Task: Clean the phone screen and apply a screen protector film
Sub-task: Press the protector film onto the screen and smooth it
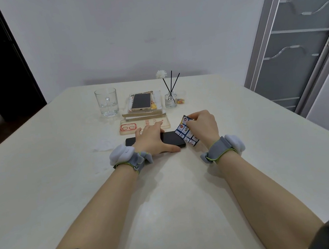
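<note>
A black phone (171,139) lies screen up on the white table (166,194), its long side across my view. My left hand (153,139) presses flat on its middle, fingers spread over the far edge and thumb along the near edge. My right hand (203,127) pinches a blue-and-white printed card (186,133) and holds it tilted over the phone's right end. A crumpled white wipe (104,145) lies left of the phone. A clear phone case (127,128) with red print lies just beyond it.
Behind the case, a gold phone (141,101) rests on a stack of books (144,113). A glass mug (107,104) with water stands to the left, a reed diffuser bottle (170,99) to the right. A sliding door (296,41) borders the table's right.
</note>
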{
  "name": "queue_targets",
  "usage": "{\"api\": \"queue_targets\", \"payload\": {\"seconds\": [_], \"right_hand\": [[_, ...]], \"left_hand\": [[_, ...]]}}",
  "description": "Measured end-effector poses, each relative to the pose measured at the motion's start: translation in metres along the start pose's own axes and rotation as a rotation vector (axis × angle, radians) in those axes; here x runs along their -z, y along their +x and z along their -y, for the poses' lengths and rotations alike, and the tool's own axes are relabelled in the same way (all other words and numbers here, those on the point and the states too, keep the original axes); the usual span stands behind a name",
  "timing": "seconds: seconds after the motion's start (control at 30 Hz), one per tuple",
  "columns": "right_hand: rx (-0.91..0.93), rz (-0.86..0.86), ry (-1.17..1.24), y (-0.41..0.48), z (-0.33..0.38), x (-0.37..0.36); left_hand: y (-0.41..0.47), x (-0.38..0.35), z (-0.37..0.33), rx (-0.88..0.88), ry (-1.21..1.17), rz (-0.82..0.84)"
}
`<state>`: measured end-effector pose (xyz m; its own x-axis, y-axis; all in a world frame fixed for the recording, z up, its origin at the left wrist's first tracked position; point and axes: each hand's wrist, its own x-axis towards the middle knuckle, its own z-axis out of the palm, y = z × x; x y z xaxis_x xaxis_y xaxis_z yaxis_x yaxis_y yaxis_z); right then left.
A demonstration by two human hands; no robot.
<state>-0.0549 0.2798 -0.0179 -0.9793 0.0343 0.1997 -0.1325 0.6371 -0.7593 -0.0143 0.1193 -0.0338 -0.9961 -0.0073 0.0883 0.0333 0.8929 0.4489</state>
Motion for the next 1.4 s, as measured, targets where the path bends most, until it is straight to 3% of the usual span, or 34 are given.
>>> {"api": "queue_targets", "payload": {"seconds": [0.93, 1.4], "right_hand": [[0.069, 0.087, -0.020, -0.008, 0.011, -0.011], [-0.019, 0.005, 0.051, -0.004, 0.003, -0.008]], "left_hand": [[0.001, -0.001, 0.001, -0.008, -0.016, -0.017], [-0.001, 0.006, 0.005, 0.002, -0.010, 0.022]]}}
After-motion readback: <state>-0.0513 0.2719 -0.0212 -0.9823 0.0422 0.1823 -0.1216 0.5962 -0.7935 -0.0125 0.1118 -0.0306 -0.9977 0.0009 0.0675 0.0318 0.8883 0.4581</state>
